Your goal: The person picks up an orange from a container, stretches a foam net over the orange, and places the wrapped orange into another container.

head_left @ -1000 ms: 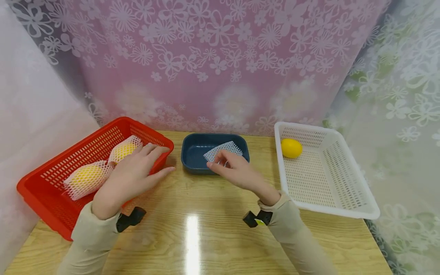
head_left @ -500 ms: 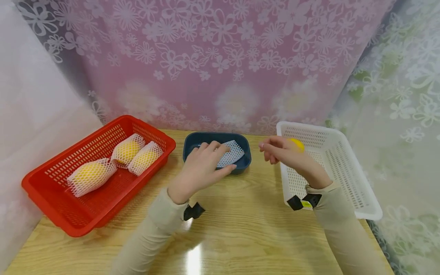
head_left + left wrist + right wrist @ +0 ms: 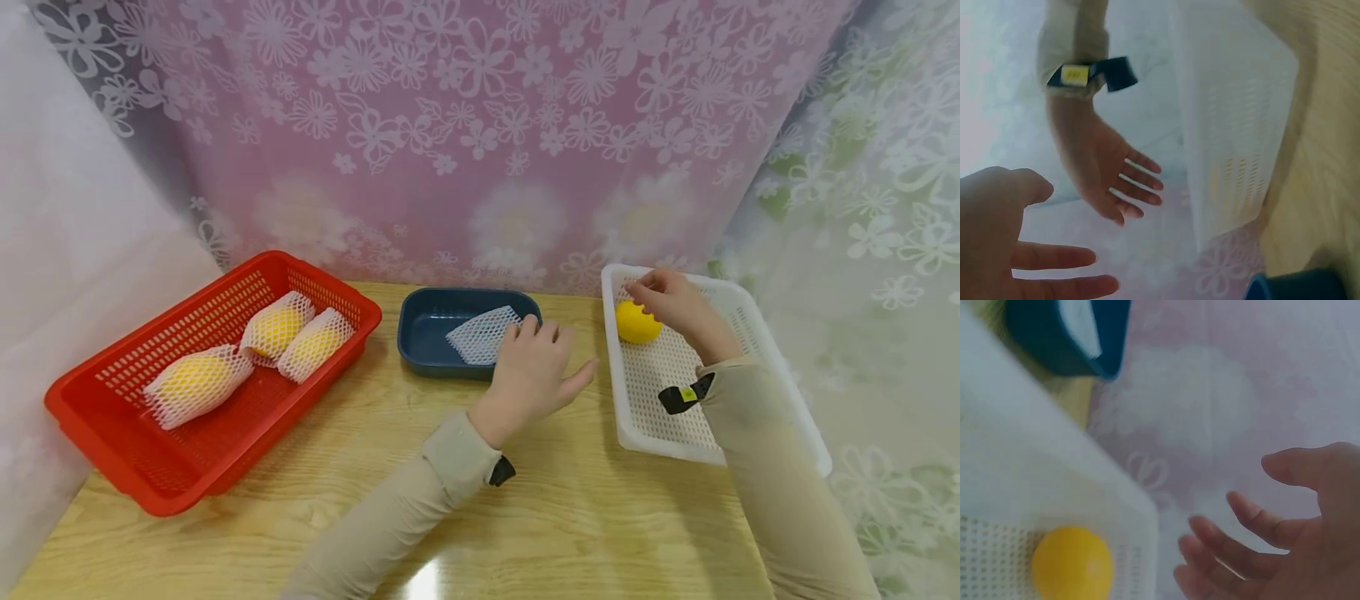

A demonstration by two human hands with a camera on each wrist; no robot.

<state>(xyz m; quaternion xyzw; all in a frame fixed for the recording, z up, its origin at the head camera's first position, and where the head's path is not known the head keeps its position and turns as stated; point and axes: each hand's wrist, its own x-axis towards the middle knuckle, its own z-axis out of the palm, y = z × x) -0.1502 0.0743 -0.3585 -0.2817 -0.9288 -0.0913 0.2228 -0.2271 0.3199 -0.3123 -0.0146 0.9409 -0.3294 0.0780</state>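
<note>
A yellow fruit, perhaps a lemon or mango (image 3: 637, 323), lies in the far left corner of the white basket (image 3: 667, 446). Above it hovers my right hand (image 3: 678, 308), its fingers loosely bent around nothing; the right wrist view shows a gap between hand and fruit. My left hand (image 3: 528, 375) hangs over the near right edge of the dark blue tray (image 3: 423, 337), fingers spread and holding nothing. Inside that tray lies a white foam net sleeve (image 3: 480, 333), partly hidden by the left hand in the head view.
At the left stands a red basket (image 3: 172, 504). Several net-wrapped yellow fruits (image 3: 198, 383) lie in it. All containers sit on a wooden table (image 3: 300, 475), with a pink flowered curtain (image 3: 450, 125) behind.
Both hands have moved right: the left from the red basket across the blue tray to its right edge, the right from the tray to above the yellow fruit.
</note>
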